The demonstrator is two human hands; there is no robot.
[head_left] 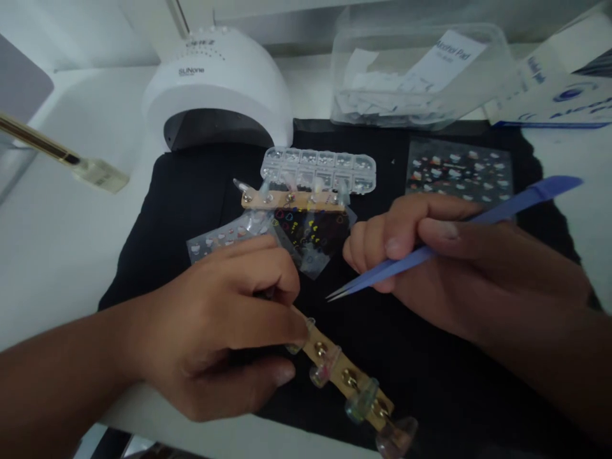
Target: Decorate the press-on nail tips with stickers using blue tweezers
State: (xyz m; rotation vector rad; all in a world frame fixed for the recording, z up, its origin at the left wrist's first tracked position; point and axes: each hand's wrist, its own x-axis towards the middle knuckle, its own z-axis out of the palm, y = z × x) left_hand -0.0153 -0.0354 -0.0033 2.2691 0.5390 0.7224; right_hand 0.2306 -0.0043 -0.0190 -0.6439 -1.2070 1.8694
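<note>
My left hand (224, 325) grips one end of a wooden stick (351, 379) that carries several clear nail tips; the stick points down and to the right over the black mat (430, 376). My right hand (459, 268) pinches blue tweezers (421, 255), whose shut tip hovers just above the stick, close to my left fingers. Behind my hands lie a second wooden stick with nail tips (291, 199) and several clear sticker sheets (306, 239).
A white nail lamp (217, 86) stands at the back left. A clear compartment box of small gems (318, 167) and another sticker sheet (459, 169) lie on the mat. Clear tub of alcohol pads (415, 70) and a blue-white box (554, 95) behind. A gold-handled brush (62, 153) juts in left.
</note>
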